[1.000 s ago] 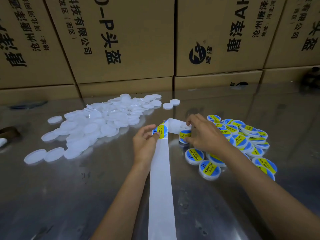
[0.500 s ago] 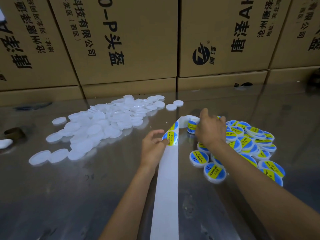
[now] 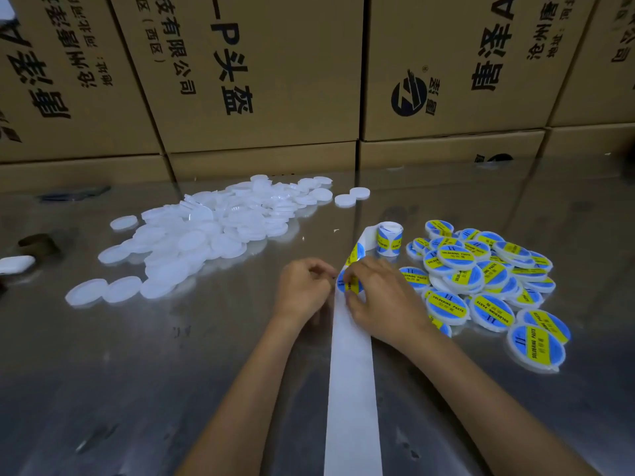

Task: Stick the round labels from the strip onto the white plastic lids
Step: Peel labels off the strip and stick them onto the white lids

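A white backing strip (image 3: 352, 379) runs from the near edge up the table to a small label roll (image 3: 389, 239). On the strip lies a round blue and yellow label (image 3: 347, 282), and my right hand (image 3: 385, 297) pinches it with thumb and fingertips. My left hand (image 3: 304, 290) sits just left of the strip with curled fingers at its edge; whether it grips the strip is hidden. A heap of plain white lids (image 3: 206, 231) lies to the left. Labelled lids (image 3: 481, 280) are piled to the right.
Stacked cardboard boxes (image 3: 247, 73) wall off the far side of the shiny metal table (image 3: 137, 372). Two lone white lids (image 3: 352, 197) lie behind the roll. A dark ring (image 3: 36, 243) and a white object (image 3: 15, 264) sit at the left edge.
My right hand came back from the roll to the label beside my left hand. The roll now stands free, further up the table.
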Available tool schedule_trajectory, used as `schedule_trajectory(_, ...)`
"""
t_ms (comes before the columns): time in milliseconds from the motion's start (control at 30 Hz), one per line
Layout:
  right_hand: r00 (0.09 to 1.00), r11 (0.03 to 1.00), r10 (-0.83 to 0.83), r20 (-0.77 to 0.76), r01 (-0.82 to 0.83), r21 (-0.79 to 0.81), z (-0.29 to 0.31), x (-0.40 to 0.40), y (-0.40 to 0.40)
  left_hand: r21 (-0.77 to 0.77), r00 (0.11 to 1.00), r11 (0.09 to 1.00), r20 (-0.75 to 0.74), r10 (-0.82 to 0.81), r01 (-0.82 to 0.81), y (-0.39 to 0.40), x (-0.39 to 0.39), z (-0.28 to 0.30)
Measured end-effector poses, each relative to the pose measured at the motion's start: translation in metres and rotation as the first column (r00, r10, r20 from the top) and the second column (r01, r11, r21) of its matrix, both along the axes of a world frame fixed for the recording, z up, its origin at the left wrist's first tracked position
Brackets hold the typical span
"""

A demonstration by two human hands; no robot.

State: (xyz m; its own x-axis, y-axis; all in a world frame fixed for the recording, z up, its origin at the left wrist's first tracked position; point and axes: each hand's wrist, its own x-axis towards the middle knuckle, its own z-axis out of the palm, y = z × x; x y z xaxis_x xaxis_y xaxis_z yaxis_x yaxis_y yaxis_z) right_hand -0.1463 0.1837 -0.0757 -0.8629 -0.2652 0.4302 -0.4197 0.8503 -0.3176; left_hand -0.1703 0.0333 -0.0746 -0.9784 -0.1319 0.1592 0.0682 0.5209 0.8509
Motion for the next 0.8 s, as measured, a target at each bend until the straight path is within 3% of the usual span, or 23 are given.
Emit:
schedule_trajectory(100,1.000,1.000,0.018,0.024,-0.017,-0.016,-0.004,0.005,0.002,-0.198,0.974,0.957,-0.110,0.196,-0.215,-0.030,-0.016,0.005)
schedule_trajectory(200,0.999,0.999,0.018,0.027,-0.017,-0.033,-0.005,0.007,0.002,-0.462,0.932,0.812,-0.242,0.270,-0.356,-0.065,-0.043,0.011)
schedule_trajectory(367,1.000,0.995,0.018,0.013,-0.017,-0.097,-0.005,0.004,0.001,-0.733,0.954,0.611,-0.230,0.191,-0.299,-0.107,-0.087,0.013)
schedule_trajectory(467,1.000,0.991,0.015,0.003,-0.015,-0.132,-0.004,0.001,0.000,-0.810,0.964,0.521,-0.223,0.148,-0.267,-0.119,-0.098,0.007)
schedule_trajectory(567,1.000,0.985,0.000,-0.018,-0.003,-0.173,-0.002,0.000,0.001,-0.807,0.956,0.516,-0.269,0.114,-0.289,-0.120,-0.101,0.001)
schedule_trajectory(800,0.994,0.947,-0.104,-0.041,0.086,-0.310,0.002,-0.002,0.006,-0.696,0.902,0.615,-0.426,0.061,-0.371,-0.112,-0.085,-0.007)
